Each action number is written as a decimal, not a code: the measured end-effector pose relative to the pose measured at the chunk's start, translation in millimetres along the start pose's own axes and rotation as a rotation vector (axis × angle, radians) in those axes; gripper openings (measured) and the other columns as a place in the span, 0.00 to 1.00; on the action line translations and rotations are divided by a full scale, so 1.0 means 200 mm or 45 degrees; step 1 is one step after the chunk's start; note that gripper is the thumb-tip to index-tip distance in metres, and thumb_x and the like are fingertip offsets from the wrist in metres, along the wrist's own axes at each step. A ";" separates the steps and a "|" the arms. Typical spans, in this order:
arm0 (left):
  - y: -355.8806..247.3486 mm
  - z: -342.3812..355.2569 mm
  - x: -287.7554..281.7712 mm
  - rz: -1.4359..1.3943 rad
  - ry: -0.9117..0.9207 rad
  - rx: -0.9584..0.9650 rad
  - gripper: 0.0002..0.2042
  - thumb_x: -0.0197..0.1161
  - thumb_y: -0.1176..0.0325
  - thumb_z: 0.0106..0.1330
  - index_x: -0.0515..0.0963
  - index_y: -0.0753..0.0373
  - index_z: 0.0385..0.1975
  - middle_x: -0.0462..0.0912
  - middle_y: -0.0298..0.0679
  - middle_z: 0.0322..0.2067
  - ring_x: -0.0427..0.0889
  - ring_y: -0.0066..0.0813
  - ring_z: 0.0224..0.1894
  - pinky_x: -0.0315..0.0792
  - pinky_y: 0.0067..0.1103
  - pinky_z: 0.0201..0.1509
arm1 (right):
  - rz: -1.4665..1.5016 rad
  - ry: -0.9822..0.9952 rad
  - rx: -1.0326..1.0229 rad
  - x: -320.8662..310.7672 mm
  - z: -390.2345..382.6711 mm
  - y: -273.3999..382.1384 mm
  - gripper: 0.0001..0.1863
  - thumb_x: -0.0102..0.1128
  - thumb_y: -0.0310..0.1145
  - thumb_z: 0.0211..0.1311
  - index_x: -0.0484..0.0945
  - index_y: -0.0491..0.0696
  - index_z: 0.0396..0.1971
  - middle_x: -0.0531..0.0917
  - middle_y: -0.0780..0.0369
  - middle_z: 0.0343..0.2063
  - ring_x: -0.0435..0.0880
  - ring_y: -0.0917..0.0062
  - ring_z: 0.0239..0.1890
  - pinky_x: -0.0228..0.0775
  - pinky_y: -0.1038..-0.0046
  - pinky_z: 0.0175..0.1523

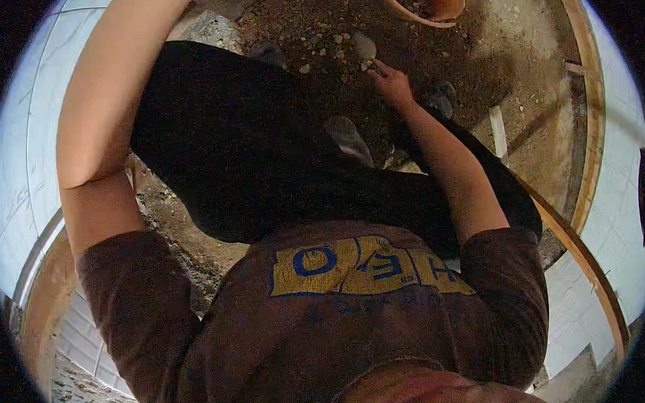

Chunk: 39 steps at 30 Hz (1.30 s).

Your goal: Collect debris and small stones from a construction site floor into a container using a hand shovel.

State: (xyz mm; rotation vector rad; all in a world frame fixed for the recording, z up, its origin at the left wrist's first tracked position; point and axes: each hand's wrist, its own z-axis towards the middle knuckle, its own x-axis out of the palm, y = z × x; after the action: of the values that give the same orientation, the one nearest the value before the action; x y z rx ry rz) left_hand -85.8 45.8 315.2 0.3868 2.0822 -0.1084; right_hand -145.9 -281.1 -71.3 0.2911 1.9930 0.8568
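Observation:
My right hand (391, 82) is closed on a small tool, apparently a trowel (365, 47), with its rounded grey end over the dirt floor (311, 88). Small pale stone chips (305, 68) lie scattered beside it. My left arm rises along the left side and leaves the top edge, so my left hand is out of sight. I am crouched in black trousers (214, 148), with grey footwear (345, 137) showing below them.
An orange tub (440, 20) holding rubble sits at the top. Wooden strips (589, 142) border the dirt at right, and a pale loose strip (497, 131) lies nearby. White tiled surfaces (624, 184) flank both sides, with another board (580, 249) at lower right.

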 end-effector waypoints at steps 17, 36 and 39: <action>0.20 0.19 0.23 -0.049 -0.864 0.132 0.20 0.56 0.53 0.64 0.77 0.63 0.47 0.82 0.54 0.33 0.80 0.55 0.39 0.72 0.40 0.48 | 0.783 0.532 0.562 -0.47 0.08 0.22 0.28 0.61 0.46 0.63 0.71 0.51 0.61 0.67 0.56 0.63 0.66 0.67 0.63 0.66 0.62 0.57; 0.23 0.21 0.22 -0.150 0.048 -0.125 0.21 0.51 0.53 0.66 0.78 0.64 0.46 0.80 0.53 0.45 0.77 0.55 0.50 0.70 0.41 0.55 | -0.168 -0.539 0.125 -1.50 0.21 -0.15 0.23 0.63 0.45 0.60 0.80 0.47 0.50 0.83 0.65 0.31 0.78 0.81 0.30 0.68 0.77 0.35; 0.21 0.23 0.22 -0.149 0.154 -0.155 0.22 0.52 0.54 0.66 0.77 0.66 0.47 0.79 0.54 0.46 0.77 0.55 0.50 0.70 0.41 0.55 | 0.156 -0.779 0.155 -1.59 0.19 -0.17 0.22 0.64 0.45 0.60 0.80 0.46 0.49 0.83 0.65 0.29 0.78 0.80 0.26 0.67 0.76 0.31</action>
State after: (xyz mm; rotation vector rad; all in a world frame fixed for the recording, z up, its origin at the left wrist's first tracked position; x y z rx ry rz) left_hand -55.9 84.2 256.4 0.2019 2.2182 -0.0282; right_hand 65.1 -450.4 102.4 0.6659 1.4630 0.6226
